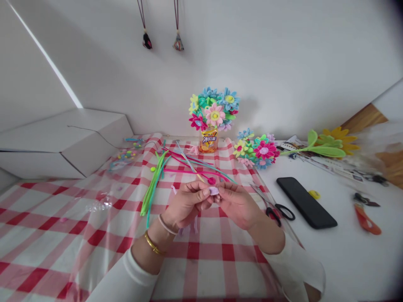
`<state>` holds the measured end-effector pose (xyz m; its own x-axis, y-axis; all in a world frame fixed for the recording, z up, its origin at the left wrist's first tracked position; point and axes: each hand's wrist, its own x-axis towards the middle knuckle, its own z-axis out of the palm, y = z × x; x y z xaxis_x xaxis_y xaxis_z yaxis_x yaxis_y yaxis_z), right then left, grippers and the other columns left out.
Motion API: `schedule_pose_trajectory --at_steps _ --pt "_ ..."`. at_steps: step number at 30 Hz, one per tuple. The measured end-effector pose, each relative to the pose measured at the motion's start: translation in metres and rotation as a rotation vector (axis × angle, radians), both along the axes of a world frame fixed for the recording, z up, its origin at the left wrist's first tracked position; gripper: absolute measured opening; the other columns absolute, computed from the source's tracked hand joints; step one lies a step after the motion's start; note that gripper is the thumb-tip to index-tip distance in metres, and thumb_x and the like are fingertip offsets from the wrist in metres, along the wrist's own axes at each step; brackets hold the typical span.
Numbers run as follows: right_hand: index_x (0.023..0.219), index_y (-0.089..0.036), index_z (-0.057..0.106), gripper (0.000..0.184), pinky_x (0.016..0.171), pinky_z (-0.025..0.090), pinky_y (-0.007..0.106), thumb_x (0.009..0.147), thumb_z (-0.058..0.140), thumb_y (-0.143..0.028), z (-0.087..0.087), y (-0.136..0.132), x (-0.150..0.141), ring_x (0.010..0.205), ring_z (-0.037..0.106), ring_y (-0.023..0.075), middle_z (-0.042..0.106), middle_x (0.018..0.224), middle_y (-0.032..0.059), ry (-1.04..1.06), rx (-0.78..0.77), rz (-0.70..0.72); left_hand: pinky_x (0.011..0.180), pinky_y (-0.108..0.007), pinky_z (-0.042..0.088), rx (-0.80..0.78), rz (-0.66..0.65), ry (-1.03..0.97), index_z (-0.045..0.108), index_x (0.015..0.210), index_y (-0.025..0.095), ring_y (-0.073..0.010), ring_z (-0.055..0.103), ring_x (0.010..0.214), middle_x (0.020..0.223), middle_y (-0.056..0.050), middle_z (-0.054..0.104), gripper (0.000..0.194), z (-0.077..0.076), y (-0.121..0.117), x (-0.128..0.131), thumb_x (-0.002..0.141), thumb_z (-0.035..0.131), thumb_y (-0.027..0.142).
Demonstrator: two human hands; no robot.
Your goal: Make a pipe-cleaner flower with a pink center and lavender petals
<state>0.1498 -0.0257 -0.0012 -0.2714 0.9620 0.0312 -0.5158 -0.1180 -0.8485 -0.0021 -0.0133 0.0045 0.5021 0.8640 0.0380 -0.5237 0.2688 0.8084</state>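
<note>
Both of my hands meet over the middle of the checkered cloth. My left hand [192,197] pinches one end of a short pale lilac pipe cleaner piece [213,191], and the fingertips of my right hand [236,201] pinch its other end. Just beyond the fingers lies a coiled magenta pipe cleaner [211,180]. Long pink and teal pipe cleaners spread behind it, and a bundle of green pipe cleaners [153,184] lies left of my hands. More lilac pieces are partly hidden under my left wrist.
Black-handled scissors [273,212] and a black phone [306,203] lie to the right. A fuzzy flower bouquet [215,110] stands in a yellow-labelled cup [208,141] at the back, with another bunch of flowers [260,150] beside it. A white box [63,144] sits back left.
</note>
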Motion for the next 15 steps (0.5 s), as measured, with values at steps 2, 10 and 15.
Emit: schedule_pose_trajectory --at_steps 2,10,15 --pt "0.07 -0.019 0.067 0.006 0.066 0.037 0.029 0.069 0.069 -0.025 -0.0006 0.0 -0.0009 0.066 0.048 0.012 0.057 0.068 -0.0008 -0.004 0.015 -0.03 0.048 -0.02 0.032 -0.027 0.007 -0.024 0.063 0.066 0.012 -0.0044 0.043 0.044 0.057 -0.002 0.061 0.012 -0.0015 0.0008 0.0009 0.069 0.069 0.022" --pt "0.074 -0.019 0.068 0.008 0.067 0.035 0.028 0.071 0.068 -0.027 -0.0093 0.0043 0.0009 0.067 0.047 0.0112 0.056 0.069 -0.0014 -0.181 0.064 -0.109 0.046 -0.018 0.03 -0.036 0.165 0.03 0.063 0.066 0.011 -0.004 0.043 0.045 0.054 0.0 0.057 0.011 -0.0038 0.0064 -0.0007 0.067 0.071 0.019" --pt "0.07 -0.019 0.068 0.007 0.067 0.036 0.028 0.067 0.071 -0.024 -0.0064 0.0035 -0.0006 0.066 0.048 0.0111 0.057 0.067 -0.0016 -0.065 0.016 -0.053 0.047 -0.019 0.03 -0.051 0.049 -0.011 0.062 0.069 0.011 -0.0036 0.041 0.045 0.056 0.0 0.056 0.009 -0.003 0.0048 -0.002 0.072 0.066 0.019"
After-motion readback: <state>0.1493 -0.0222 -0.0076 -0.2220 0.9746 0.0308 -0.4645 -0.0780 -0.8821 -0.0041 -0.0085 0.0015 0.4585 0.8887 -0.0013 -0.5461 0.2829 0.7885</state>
